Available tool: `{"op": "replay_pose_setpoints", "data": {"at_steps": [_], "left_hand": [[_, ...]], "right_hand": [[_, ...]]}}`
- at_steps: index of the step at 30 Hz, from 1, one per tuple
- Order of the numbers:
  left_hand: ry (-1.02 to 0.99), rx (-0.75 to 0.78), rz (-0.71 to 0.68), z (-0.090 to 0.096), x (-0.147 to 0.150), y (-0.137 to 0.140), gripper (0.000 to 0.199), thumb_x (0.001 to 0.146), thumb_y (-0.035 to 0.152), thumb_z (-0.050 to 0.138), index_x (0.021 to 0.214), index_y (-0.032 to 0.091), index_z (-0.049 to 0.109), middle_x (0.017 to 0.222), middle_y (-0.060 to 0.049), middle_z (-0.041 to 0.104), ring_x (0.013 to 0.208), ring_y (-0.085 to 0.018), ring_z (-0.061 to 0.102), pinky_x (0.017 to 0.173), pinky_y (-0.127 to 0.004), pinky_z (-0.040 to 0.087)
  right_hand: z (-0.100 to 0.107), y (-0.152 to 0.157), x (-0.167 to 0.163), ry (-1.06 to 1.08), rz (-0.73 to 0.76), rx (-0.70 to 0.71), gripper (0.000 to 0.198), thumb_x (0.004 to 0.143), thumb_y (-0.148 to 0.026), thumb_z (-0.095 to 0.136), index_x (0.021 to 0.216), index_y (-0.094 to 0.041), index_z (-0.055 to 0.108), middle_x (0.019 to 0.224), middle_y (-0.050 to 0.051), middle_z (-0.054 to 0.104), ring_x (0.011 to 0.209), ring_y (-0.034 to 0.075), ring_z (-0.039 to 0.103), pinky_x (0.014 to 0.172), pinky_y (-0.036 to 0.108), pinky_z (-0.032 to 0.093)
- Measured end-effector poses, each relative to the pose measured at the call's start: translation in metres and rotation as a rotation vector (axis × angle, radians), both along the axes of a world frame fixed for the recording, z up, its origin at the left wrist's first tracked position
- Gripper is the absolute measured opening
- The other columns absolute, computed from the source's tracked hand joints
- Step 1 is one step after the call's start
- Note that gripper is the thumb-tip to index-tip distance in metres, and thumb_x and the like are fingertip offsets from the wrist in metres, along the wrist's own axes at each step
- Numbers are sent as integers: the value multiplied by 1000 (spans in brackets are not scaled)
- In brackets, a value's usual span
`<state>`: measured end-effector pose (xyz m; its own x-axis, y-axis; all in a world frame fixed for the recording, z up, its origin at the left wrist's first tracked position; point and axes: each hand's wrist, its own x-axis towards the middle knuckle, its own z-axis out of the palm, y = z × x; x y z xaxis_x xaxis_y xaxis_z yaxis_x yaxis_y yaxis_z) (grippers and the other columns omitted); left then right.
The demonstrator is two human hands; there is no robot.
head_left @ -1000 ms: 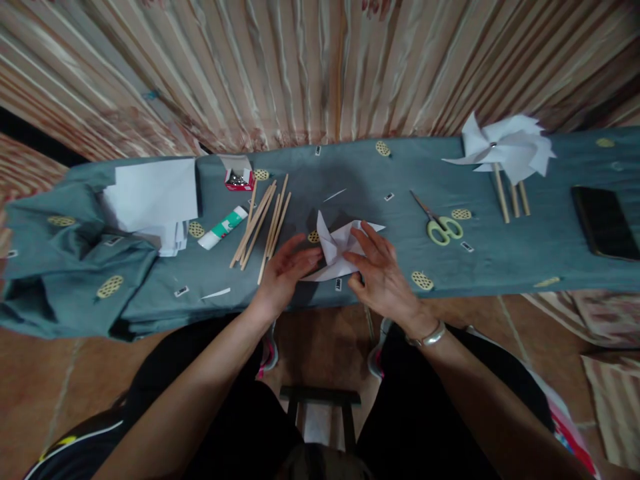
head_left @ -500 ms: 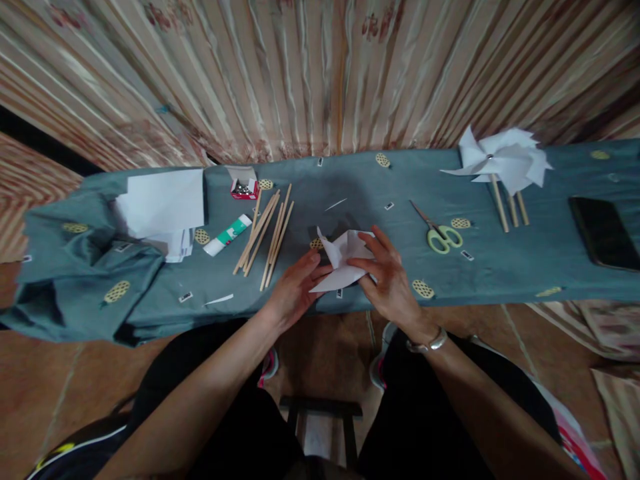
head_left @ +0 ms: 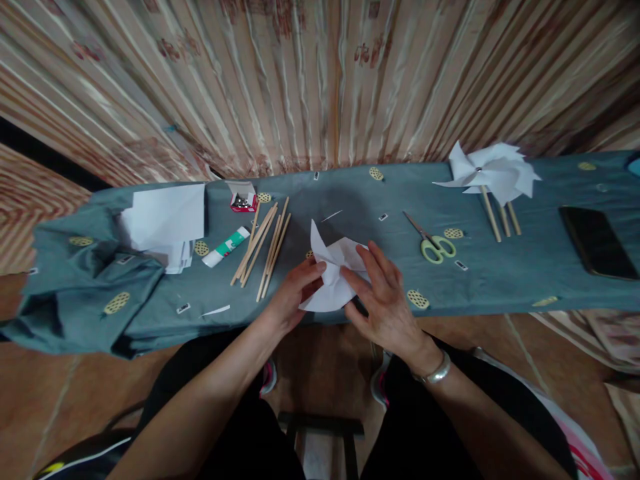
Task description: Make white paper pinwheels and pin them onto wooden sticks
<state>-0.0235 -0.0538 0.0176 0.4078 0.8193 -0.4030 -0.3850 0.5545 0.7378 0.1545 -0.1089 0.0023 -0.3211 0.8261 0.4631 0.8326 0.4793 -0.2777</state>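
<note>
- head view, the pieces: the paper pinwheel (head_left: 331,297) is at the near edge of the desk (head_left: 370,193), between the two hands, right of the loose sticks (head_left: 255,247).
- head view, the hands: the left hand (head_left: 294,292) pinches the pinwheel's left side, thumb on top; the right hand (head_left: 387,303) is arched, its index fingertip at the middle and other fingers over the right vane. whether its thumb grips from underneath, one cannot tell.
- head view, risks: the folded tips could spring open if the index finger lifts too soon, since nothing visible fastens the middle. too hard a press might crease the curved vanes flat, and an uneven pinch could pull the centre askew.
- head view, against half a second ago: the left thumb, then clear of the paper, now rests on it; the near vane shows broader and flatter to the camera; the scissors (head_left: 436,247) keep their place on the cloth.
</note>
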Motion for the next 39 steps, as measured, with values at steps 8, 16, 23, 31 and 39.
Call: {"op": "replay_pose_setpoints", "data": {"at_steps": [8,16,23,31,39], "left_hand": [[148,167,98,8,7,-3,46,53,27,89,93,14,71,91,-5,76,85,-21,69,85,-34,51],[183,190,185,1,6,0,39,56,26,88,89,14,74,87,-4,77,81,-19,68,84,-33,50],[116,160,185,0,4,0,35,55,24,88,86,15,76,85,-4,77,75,-17,68,77,-29,51],[96,123,161,2,4,-2,32,55,23,88,83,13,76,81,-5,76,71,-17,67,72,-28,51],[93,103,144,4,5,-3,34,55,24,88,84,13,76,83,-5,77,71,-17,68,72,-28,51]], "right_hand": [[2,-2,-7,-81,3,22,70,87,-60,56,138,-12,47,157,25,28,149,40,19,108,59,35],[2,-5,-12,-13,28,21,79,87,-67,51,147,-16,39,164,18,9,150,41,12,111,60,30],[5,-6,-12,92,72,-13,74,93,-60,45,156,-29,20,167,7,-2,151,40,8,114,65,25],[9,-8,-12,191,92,-39,65,97,-55,38,156,-33,21,167,4,1,151,40,9,114,67,23],[11,-9,-13,203,97,-26,65,97,-56,36,156,-33,20,167,4,3,151,39,10,115,67,22]]}}
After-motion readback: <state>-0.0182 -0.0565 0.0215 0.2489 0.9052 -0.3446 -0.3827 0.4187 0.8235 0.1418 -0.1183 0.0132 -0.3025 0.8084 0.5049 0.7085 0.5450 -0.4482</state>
